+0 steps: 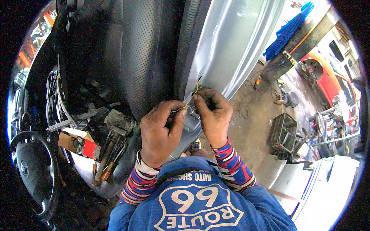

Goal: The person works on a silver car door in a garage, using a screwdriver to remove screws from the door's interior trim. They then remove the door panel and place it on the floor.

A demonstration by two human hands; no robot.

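Note:
A thin yellow wire comes out near a small dark hole in the silver door pillar of a car. My left hand pinches the wire's lower stretch between thumb and forefinger. Higher up, close against the pillar, my right hand grips the same wire with thumb and fingertips. A metal latch part on the pillar shows between the two hands, partly hidden by the right one. Beside my left hand rises the black perforated seat back.
On the seat to the left lie an open cardboard box and several hand tools. Further left is the steering wheel. To the right, a dark plastic crate stands on the concrete floor, with a red car beyond.

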